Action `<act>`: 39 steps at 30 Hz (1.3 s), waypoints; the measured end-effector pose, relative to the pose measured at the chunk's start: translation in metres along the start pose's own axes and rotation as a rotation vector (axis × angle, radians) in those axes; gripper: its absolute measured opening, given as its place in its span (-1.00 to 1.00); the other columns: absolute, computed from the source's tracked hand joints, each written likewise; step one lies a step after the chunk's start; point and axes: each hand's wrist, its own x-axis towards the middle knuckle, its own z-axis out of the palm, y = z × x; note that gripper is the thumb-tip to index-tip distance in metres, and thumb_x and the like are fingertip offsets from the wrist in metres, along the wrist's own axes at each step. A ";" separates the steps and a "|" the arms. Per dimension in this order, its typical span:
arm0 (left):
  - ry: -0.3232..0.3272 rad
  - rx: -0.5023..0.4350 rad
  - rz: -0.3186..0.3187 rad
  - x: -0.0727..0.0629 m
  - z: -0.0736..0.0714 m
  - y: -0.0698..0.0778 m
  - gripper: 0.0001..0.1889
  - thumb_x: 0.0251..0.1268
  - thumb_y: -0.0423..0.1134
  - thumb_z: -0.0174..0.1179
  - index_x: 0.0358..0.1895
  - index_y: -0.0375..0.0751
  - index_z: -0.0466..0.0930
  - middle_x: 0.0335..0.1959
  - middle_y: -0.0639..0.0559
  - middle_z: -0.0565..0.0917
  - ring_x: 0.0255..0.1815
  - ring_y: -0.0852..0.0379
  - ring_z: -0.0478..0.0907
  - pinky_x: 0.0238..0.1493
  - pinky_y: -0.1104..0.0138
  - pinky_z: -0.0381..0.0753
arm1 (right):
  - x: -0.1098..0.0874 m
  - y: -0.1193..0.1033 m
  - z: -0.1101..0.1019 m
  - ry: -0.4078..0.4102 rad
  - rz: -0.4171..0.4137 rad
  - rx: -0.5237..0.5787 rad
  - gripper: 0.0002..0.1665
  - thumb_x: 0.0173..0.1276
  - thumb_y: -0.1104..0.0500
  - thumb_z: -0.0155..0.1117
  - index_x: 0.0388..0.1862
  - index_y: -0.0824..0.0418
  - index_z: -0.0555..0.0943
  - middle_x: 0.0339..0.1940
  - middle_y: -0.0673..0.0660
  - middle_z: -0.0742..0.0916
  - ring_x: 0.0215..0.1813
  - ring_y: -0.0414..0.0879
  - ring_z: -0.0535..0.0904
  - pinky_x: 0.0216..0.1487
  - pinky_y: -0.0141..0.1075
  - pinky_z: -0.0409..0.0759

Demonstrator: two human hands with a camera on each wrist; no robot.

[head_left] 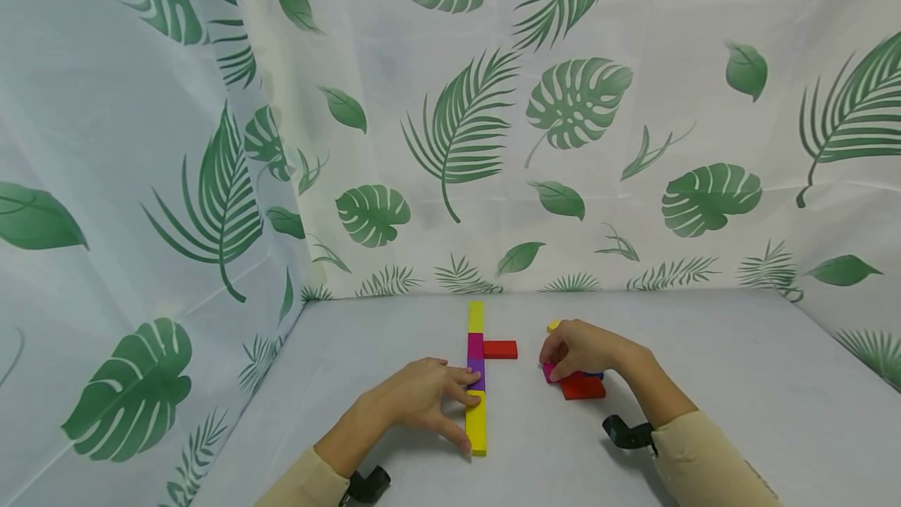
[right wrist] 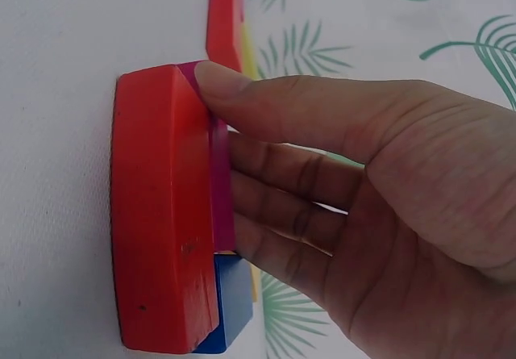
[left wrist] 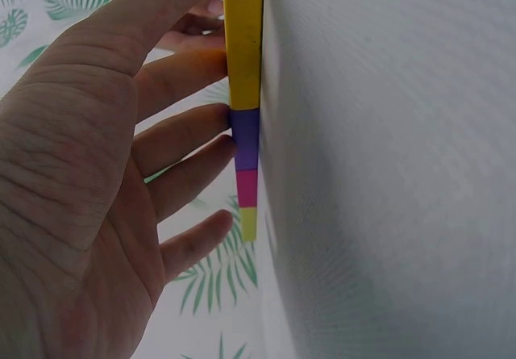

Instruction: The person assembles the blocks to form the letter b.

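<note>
A straight row of blocks runs away from me on the table: a long yellow block, a purple block, a magenta block and a lighter yellow block at the far end. My left hand lies along the row's left side, its fairly straight fingertips touching the yellow and purple blocks. To the right, my right hand pinches a second magenta block between thumb and fingers. That piece sits against a red block, with a blue block partly hidden behind.
Another red block juts rightward from the row's magenta block. A small yellow piece shows just beyond my right hand, mostly covered. The white table ends at a leaf-patterned curtain behind and on the left.
</note>
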 end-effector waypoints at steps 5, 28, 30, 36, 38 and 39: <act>-0.004 0.001 -0.002 0.000 -0.001 0.001 -0.24 -0.03 0.50 0.42 0.24 0.23 0.70 0.42 0.21 0.57 0.49 0.31 0.45 0.52 0.07 0.44 | 0.001 0.001 0.001 0.003 -0.001 -0.004 -0.75 0.23 0.21 0.60 -0.11 0.02 0.82 -0.21 -0.06 0.75 -0.09 -0.12 0.59 -0.04 -0.19 0.74; 0.004 0.008 -0.001 -0.001 0.002 0.000 -0.23 -0.05 0.53 0.40 0.24 0.24 0.69 0.42 0.24 0.57 0.49 0.32 0.45 0.52 0.09 0.43 | 0.003 -0.006 0.005 0.064 0.023 -0.074 -0.62 0.29 0.31 0.52 0.09 0.10 0.80 -0.16 0.02 0.74 -0.08 -0.11 0.55 -0.17 -0.28 0.72; 0.005 0.009 0.001 -0.001 0.002 0.000 -0.23 -0.05 0.53 0.40 0.24 0.24 0.69 0.42 0.24 0.57 0.49 0.32 0.45 0.52 0.09 0.43 | 0.003 -0.006 0.005 0.070 0.020 -0.080 -0.60 0.28 0.32 0.51 0.10 0.12 0.80 -0.15 0.03 0.73 -0.07 -0.10 0.56 -0.16 -0.25 0.73; 0.006 0.005 0.000 0.000 0.001 0.000 -0.23 -0.05 0.53 0.39 0.24 0.24 0.70 0.41 0.24 0.58 0.49 0.32 0.45 0.51 0.08 0.45 | 0.004 -0.006 0.006 0.077 0.009 -0.120 -0.58 0.31 0.36 0.46 0.15 0.14 0.77 -0.09 0.06 0.75 -0.03 -0.08 0.58 -0.07 -0.18 0.76; 0.004 0.006 -0.001 0.000 0.001 -0.001 -0.22 -0.05 0.54 0.39 0.24 0.24 0.69 0.41 0.24 0.58 0.49 0.32 0.45 0.51 0.08 0.45 | 0.004 -0.006 0.006 0.080 0.000 -0.123 -0.57 0.32 0.38 0.43 0.16 0.16 0.76 -0.07 0.07 0.75 -0.02 -0.06 0.59 -0.02 -0.13 0.76; 0.003 0.006 -0.002 0.000 0.001 -0.001 -0.22 -0.05 0.54 0.39 0.24 0.24 0.69 0.41 0.24 0.58 0.49 0.32 0.45 0.51 0.08 0.45 | 0.004 -0.005 0.006 0.082 -0.004 -0.123 -0.57 0.33 0.39 0.42 0.16 0.17 0.76 -0.06 0.08 0.76 -0.01 -0.06 0.59 0.00 -0.12 0.76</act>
